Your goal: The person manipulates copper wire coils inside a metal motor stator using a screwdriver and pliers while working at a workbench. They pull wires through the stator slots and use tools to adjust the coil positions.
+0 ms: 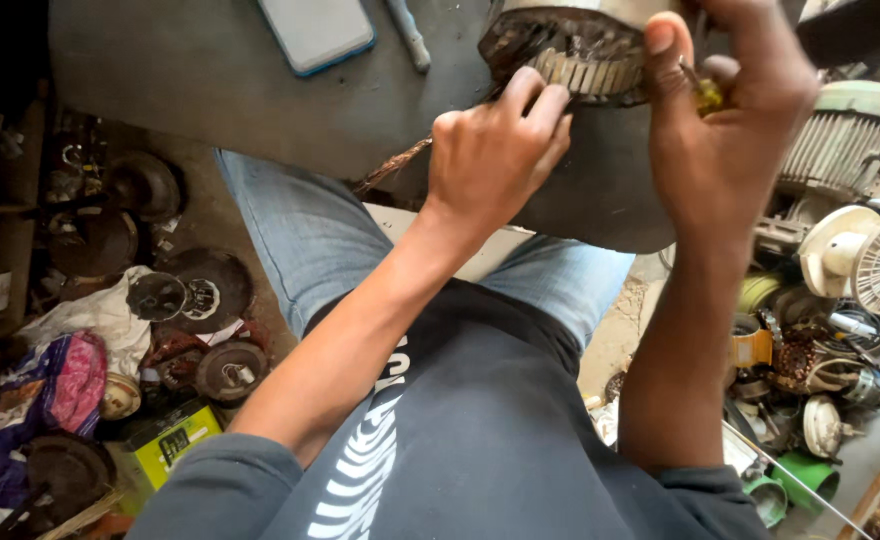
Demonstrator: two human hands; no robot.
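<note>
A round motor stator [570,45] with slotted laminations and burnt copper windings lies at the near edge of a grey workbench [200,70]. My left hand [495,150] is closed on a bundle of copper wire [392,167] that trails down to the left from the stator. My right hand [725,110] grips a yellow-handled tool [705,93] held against the stator's right side; the tool's tip is hidden.
A phone in a blue case [317,30] and a pale tool handle [408,35] lie on the bench. Round metal motor covers [200,290] and rags clutter the floor at left. Fan motors, a ribbed motor housing [845,135] and green cans [810,480] crowd the right.
</note>
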